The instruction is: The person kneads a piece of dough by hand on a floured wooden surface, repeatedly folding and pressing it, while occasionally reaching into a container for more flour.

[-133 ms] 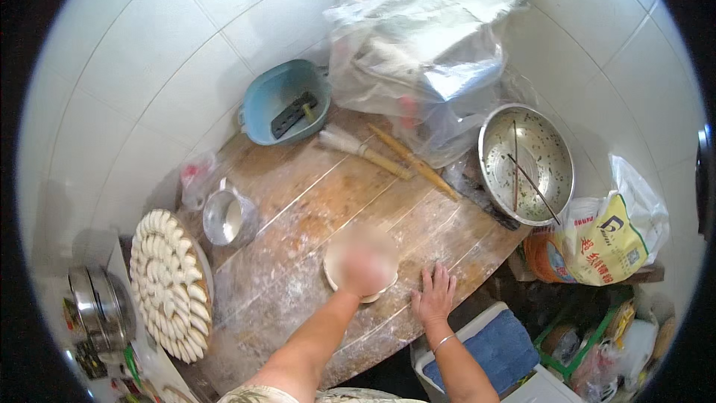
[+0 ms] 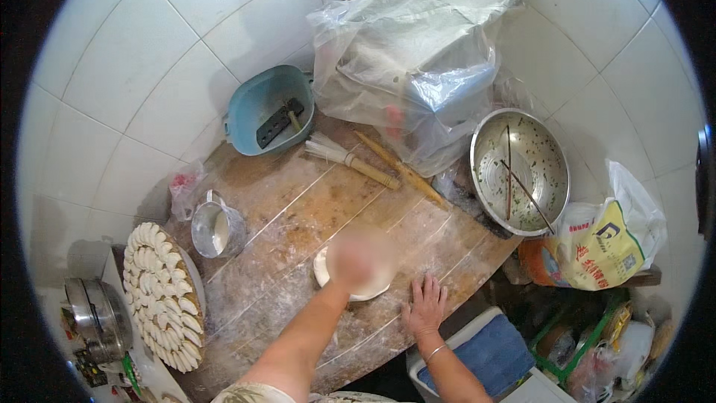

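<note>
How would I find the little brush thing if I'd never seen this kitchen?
Start at the big round wooden board dusted with flour. Look to its far edge, just right of the blue plastic basin and in front of the plastic-wrapped bundle. The brush lies flat there: a short bamboo-like handle with a fan of pale bristles, unlike the long plain rolling pin beside it.

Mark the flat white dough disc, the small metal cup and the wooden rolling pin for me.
Flat white dough disc (image 2: 322, 269): head view, bare left rim beside the left hand (image 2: 361, 256).
Small metal cup (image 2: 215, 233): head view, inner wall.
Wooden rolling pin (image 2: 399, 168): head view, middle of the shaft.
</note>
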`<action>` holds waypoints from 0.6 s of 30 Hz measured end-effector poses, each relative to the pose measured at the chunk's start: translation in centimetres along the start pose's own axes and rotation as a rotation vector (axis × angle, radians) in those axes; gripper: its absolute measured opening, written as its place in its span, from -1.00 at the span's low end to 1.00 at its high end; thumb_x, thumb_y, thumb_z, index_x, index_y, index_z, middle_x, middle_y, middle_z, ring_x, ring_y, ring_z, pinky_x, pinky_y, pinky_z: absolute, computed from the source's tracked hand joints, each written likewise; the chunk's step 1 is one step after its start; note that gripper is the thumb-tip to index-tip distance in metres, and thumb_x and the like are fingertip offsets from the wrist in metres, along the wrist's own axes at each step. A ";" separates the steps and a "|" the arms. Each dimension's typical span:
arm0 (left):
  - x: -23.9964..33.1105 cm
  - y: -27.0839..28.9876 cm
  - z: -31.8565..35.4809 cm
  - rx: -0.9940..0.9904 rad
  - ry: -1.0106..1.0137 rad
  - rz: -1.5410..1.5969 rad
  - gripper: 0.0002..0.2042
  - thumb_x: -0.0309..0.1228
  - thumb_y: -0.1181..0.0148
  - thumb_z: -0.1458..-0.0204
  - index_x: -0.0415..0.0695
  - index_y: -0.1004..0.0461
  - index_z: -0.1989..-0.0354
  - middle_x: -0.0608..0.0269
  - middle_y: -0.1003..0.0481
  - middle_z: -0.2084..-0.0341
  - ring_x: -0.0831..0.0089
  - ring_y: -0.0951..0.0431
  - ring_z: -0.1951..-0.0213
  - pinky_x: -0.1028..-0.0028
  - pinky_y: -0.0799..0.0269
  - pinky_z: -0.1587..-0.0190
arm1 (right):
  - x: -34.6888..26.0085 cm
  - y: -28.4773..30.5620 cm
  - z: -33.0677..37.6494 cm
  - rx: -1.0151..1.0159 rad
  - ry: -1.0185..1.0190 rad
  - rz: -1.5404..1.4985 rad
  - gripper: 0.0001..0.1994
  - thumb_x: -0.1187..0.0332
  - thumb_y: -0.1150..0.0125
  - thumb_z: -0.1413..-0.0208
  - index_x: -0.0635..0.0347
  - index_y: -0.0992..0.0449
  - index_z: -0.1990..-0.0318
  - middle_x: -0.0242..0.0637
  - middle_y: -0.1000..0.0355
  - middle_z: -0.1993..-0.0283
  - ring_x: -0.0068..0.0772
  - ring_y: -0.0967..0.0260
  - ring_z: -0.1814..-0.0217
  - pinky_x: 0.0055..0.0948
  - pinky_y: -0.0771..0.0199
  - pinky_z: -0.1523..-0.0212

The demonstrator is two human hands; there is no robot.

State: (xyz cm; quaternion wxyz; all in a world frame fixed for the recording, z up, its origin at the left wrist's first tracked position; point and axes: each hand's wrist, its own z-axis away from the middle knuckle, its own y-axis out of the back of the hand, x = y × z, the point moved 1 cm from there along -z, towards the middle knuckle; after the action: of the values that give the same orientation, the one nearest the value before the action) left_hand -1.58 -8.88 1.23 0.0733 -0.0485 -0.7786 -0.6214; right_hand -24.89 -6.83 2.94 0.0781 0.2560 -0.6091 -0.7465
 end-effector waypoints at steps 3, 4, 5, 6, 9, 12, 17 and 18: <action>0.5 2.6 -2.7 -0.189 0.197 0.113 -0.66 -0.23 -0.23 0.10 -0.06 -0.55 0.13 0.16 -0.48 0.09 0.17 -0.42 -0.01 0.15 -0.25 -0.11 | -0.3 -0.7 2.0 0.008 -0.036 -0.022 -0.29 0.09 -0.31 0.10 0.04 -0.27 -0.27 0.02 -0.04 -0.42 0.07 0.08 -0.46 0.14 0.24 -0.43; 0.2 3.1 -3.5 -0.229 0.266 0.140 -0.66 -0.24 -0.23 0.09 -0.07 -0.55 0.12 0.16 -0.48 0.07 0.17 -0.40 -0.05 0.15 -0.22 -0.16 | -0.3 -1.2 1.7 0.036 -0.020 -0.029 -0.27 0.08 -0.33 0.11 0.01 -0.27 -0.27 0.00 -0.05 -0.42 0.05 0.07 -0.46 0.15 0.23 -0.43; -0.1 3.3 -3.2 -0.145 0.247 0.150 -0.67 -0.24 -0.22 0.08 -0.07 -0.55 0.13 0.17 -0.47 0.06 0.17 -0.38 -0.07 0.13 -0.19 -0.18 | -0.7 -1.3 2.3 0.050 -0.008 -0.041 -0.26 0.07 -0.35 0.13 -0.01 -0.27 -0.28 -0.01 -0.05 -0.42 0.03 0.06 -0.46 0.15 0.22 -0.43; -0.6 2.9 -2.7 -0.061 0.229 0.158 -0.68 -0.24 -0.21 0.06 -0.07 -0.55 0.13 0.17 -0.47 0.05 0.16 -0.37 -0.09 0.12 -0.16 -0.20 | -1.0 -1.5 2.1 0.045 -0.006 -0.054 -0.27 0.06 -0.33 0.10 -0.01 -0.26 -0.28 -0.04 -0.06 -0.42 0.02 0.07 -0.47 0.13 0.21 -0.43; -0.6 4.8 -2.2 -0.108 0.066 0.211 -0.69 -0.21 -0.14 -0.03 -0.11 -0.55 0.12 0.15 -0.45 0.01 0.13 -0.35 -0.11 0.10 -0.13 -0.22 | -0.7 -1.9 1.5 0.090 0.010 -0.063 -0.32 0.07 -0.30 0.04 0.02 -0.27 -0.27 -0.08 -0.07 -0.42 0.00 0.08 -0.48 0.11 0.21 -0.44; 0.6 6.8 -1.1 -0.423 0.128 0.241 -0.66 -0.18 -0.05 -0.08 -0.15 -0.56 0.11 0.11 -0.48 -0.01 0.11 -0.36 -0.12 0.18 -0.17 -0.22 | -0.4 -1.0 1.0 0.074 -0.034 -0.078 -0.39 0.10 -0.23 -0.02 0.10 -0.29 -0.23 -0.05 -0.09 -0.40 0.02 0.06 -0.46 0.08 0.20 -0.44; 4.3 6.7 1.3 -0.456 0.123 -0.069 -0.74 -0.29 -0.13 -0.04 -0.10 -0.56 0.14 0.11 -0.51 0.12 0.15 -0.48 0.04 0.12 -0.34 -0.04 | 0.0 -0.9 0.7 0.174 -0.014 -0.127 -0.46 0.18 -0.21 -0.03 0.14 -0.34 -0.18 -0.04 -0.16 -0.36 0.02 -0.01 -0.43 0.04 0.18 -0.44; 4.9 6.1 3.7 -0.334 0.132 -0.061 -0.70 -0.29 -0.14 -0.01 -0.10 -0.53 0.09 0.09 -0.50 0.09 0.15 -0.47 0.03 0.14 -0.35 -0.04 | 0.0 -0.9 0.8 0.174 -0.028 -0.140 -0.48 0.20 -0.21 -0.02 0.15 -0.36 -0.16 -0.03 -0.16 -0.36 0.03 -0.01 -0.43 0.02 0.16 -0.44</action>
State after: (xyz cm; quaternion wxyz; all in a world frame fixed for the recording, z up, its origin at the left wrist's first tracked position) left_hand -5.63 -4.01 7.11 0.0966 0.0045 -0.6592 -0.7457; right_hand -25.06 -5.91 2.18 -0.0052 0.2934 -0.6532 -0.6980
